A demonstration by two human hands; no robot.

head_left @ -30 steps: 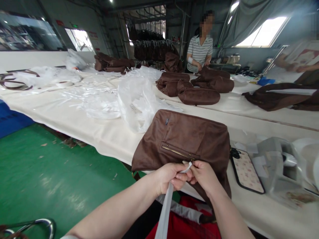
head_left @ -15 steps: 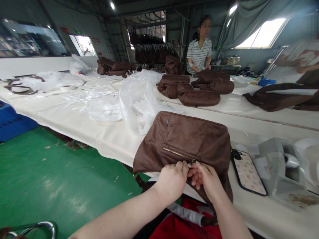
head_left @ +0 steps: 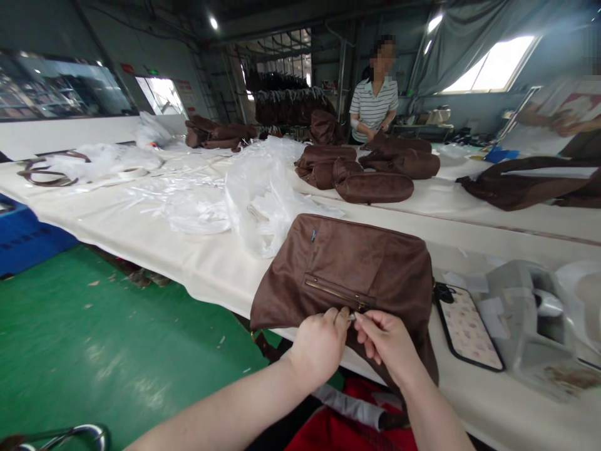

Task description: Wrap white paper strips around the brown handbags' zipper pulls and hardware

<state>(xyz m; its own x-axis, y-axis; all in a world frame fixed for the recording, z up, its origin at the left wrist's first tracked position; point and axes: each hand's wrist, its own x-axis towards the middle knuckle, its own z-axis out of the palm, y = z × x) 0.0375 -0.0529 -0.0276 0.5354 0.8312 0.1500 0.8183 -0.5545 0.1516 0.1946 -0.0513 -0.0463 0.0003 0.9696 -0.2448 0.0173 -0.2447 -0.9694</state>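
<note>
A brown leather-look handbag lies at the table's near edge, its front zip pocket facing up. Just below the pocket's right end, my left hand is closed, knuckles up, with its fingertips around a small whitish piece. The thumb and forefinger of my right hand pinch the same piece from the other side. Whether it is fixed to the zip pull cannot be made out. The bag's strap hangs over the edge at the left.
Right of the bag lie a phone and a grey tape dispenser. Clear plastic bags lie behind it, with several brown bags beyond. A person in a striped shirt stands across the table; another is at far right.
Both hands have shifted slightly left and down from the zip's end, still pinching together. The handbag stays in place. The view has tilted a little.
</note>
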